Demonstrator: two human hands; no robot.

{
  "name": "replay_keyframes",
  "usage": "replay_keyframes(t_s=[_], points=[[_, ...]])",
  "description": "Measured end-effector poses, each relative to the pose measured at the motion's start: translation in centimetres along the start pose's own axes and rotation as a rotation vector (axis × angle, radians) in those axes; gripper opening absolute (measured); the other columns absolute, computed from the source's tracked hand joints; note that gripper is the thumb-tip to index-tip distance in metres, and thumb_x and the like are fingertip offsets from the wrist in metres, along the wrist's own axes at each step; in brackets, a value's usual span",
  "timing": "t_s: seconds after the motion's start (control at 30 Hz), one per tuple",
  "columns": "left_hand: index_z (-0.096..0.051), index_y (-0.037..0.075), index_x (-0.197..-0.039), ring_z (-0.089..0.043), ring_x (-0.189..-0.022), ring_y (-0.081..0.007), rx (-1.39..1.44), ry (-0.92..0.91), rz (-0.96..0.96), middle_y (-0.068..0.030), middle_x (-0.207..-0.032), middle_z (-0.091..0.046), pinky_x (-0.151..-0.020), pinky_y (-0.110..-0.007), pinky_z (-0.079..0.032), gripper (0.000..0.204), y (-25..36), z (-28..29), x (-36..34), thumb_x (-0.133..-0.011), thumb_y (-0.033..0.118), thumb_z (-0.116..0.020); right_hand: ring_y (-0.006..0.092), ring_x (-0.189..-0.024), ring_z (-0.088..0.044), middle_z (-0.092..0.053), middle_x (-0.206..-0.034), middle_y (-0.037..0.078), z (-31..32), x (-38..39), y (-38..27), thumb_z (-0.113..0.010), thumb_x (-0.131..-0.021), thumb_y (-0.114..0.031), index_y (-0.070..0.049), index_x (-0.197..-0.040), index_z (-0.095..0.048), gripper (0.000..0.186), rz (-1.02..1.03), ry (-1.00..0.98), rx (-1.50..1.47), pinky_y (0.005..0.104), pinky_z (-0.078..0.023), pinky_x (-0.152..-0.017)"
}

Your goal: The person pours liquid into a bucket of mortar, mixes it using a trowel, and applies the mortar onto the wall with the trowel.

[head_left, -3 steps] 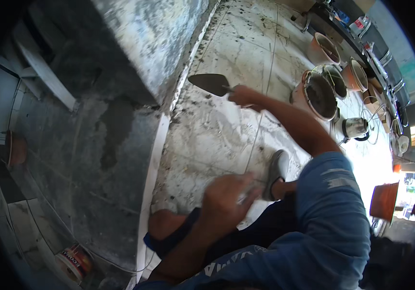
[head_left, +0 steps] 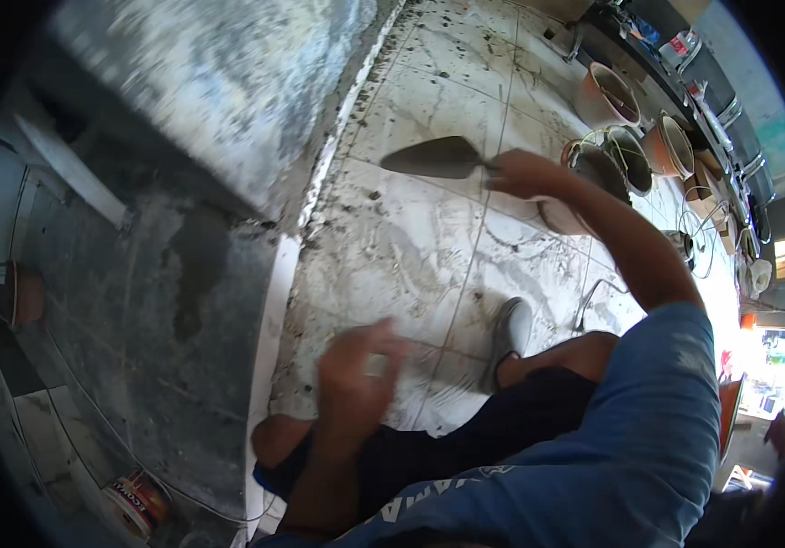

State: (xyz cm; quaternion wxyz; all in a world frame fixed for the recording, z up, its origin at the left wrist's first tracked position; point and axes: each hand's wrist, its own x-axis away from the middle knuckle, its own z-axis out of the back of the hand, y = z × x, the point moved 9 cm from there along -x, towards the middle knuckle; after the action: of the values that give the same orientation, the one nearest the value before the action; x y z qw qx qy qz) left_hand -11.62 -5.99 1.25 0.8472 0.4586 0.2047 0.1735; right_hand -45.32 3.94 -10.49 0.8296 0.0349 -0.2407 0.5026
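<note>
My right hand (head_left: 529,173) is closed round the handle of a pointing trowel, out in front over the tiled floor. The trowel's grey leaf-shaped blade (head_left: 433,158) points left, toward the rough plastered wall (head_left: 228,82), and stays apart from it. No mortar can be made out on the blade. My left hand (head_left: 356,374) is raised above my bent knee, blurred by motion. A gap shows between its thumb and fingers, and I see nothing in it. Just beyond my right hand stands a bucket (head_left: 599,169) with grey contents, partly hidden by my forearm.
Several more buckets (head_left: 607,94) line the right side beside a dark bench with clutter. Crumbs of mortar dot the pale tiles (head_left: 410,219). A white edge strip (head_left: 273,310) borders a lower dark floor (head_left: 164,365) on the left, where a paint tub (head_left: 136,502) lies near a cable.
My right hand and the trowel have shifted right, nearer the buckets. My left hand has moved left. The view has turned a little, and more of my right leg shows.
</note>
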Motion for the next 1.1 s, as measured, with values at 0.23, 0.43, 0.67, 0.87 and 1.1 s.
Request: replay_keyframes(t_s=[0.23,0.43,0.67,0.87,1.1], points=[[-0.064,-0.001,-0.085,-0.061,-0.092,-0.0292,-0.586,0.553,-0.059,-0.0141,-0.095,-0.064,-0.085,-0.04,-0.047,0.011,1.3,3.7,-10.5,-0.085,0.01,-0.064,0.0372,-0.086,-0.064,-0.066,-0.09,0.02,9.1,22.4,26.3,-0.053,-0.081,-0.037,-0.005,-0.088,-0.066,0.035,-0.629,0.016,0.247,0.0473,-0.051,-0.077],[-0.065,0.007,-0.109,-0.049,-0.117,-0.0349,-1.477,0.859,-0.44,-0.0182,-0.129,-0.05,-0.095,-0.05,-0.039,0.029,16.9,10.0,-22.1,-0.087,0.026,-0.066,0.0323,-0.09,-0.067,-0.069,-0.094,0.017,5.2,23.3,38.0,-0.053,-0.083,-0.032,-0.005,-0.092,-0.069,0.032,-0.712,-0.22,0.191,0.0439,-0.053,-0.079],[-0.051,0.024,-0.132,-0.042,-0.127,-0.0348,-2.017,0.93,-0.293,-0.017,-0.138,-0.043,-0.096,-0.055,-0.039,0.05,20.1,14.7,-31.6,-0.089,0.049,-0.057,0.0307,-0.093,-0.067,-0.069,-0.098,0.017,1.4,19.7,40.5,-0.057,-0.083,-0.027,-0.006,-0.093,-0.07,0.027,-0.704,-0.151,0.08,0.0415,-0.054,-0.08],[-0.04,0.029,-0.14,-0.041,-0.129,-0.0284,-2.201,0.861,-0.144,-0.0088,-0.143,-0.04,-0.096,-0.053,-0.04,0.057,20.2,12.9,-32.6,-0.091,0.057,-0.048,0.0338,-0.094,-0.067,-0.068,-0.098,0.017,-2.6,18.4,41.7,-0.053,-0.085,-0.022,-0.004,-0.094,-0.069,0.025,-0.848,-0.09,-0.097,0.044,-0.053,-0.081],[-0.044,0.028,-0.136,-0.044,-0.127,-0.0282,-2.302,0.824,-0.066,-0.0106,-0.138,-0.044,-0.092,-0.053,-0.042,0.059,18.5,12.5,-34.0,-0.088,0.062,-0.049,0.0284,-0.087,-0.069,-0.07,-0.093,0.013,-2.1,21.3,39.6,-0.052,-0.086,-0.02,-0.008,-0.096,-0.07,0.024,-0.588,-0.206,0.119,0.0413,-0.056,-0.073]])
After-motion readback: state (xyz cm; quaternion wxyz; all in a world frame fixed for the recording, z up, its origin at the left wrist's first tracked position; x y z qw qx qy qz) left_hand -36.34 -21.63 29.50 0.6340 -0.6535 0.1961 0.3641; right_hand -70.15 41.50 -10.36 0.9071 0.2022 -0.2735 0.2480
